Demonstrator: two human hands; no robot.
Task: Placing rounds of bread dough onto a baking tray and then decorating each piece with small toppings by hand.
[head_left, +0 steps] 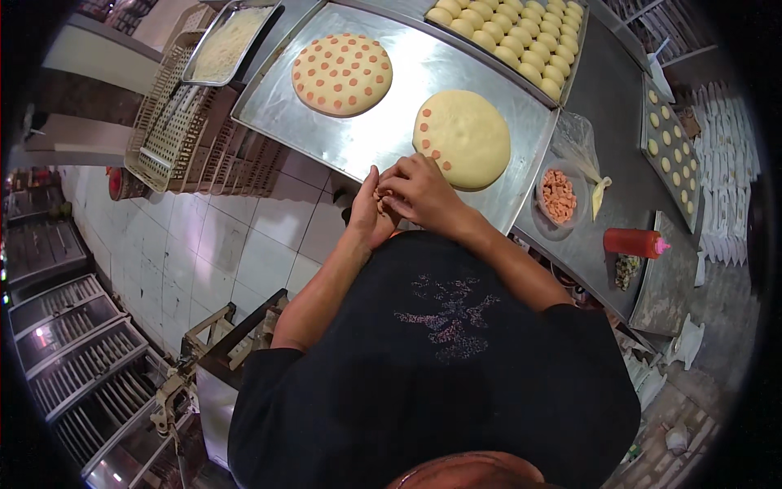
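My left hand point(368, 216) is cupped at the near edge of a metal baking tray point(342, 151). A few small pinkish sausage pieces show in its palm. My right hand point(423, 191) reaches over that palm, its fingers bent together among the pieces; whatever they pinch is hidden. Just beyond the right hand lies a round flat dough point(468, 134) with several sausage pieces along its left side. Farther left on the same tray, another round dough point(342, 73) is dotted all over with such pieces.
A bowl of sausage pieces point(559, 196) stands right of the tray, beside a piping bag point(599, 191) and a red squeeze bottle point(631, 243). Dough balls fill a tray point(481, 42) behind. At left, a pan of pale crumbs point(232, 41) tops stacked plastic crates point(167, 134).
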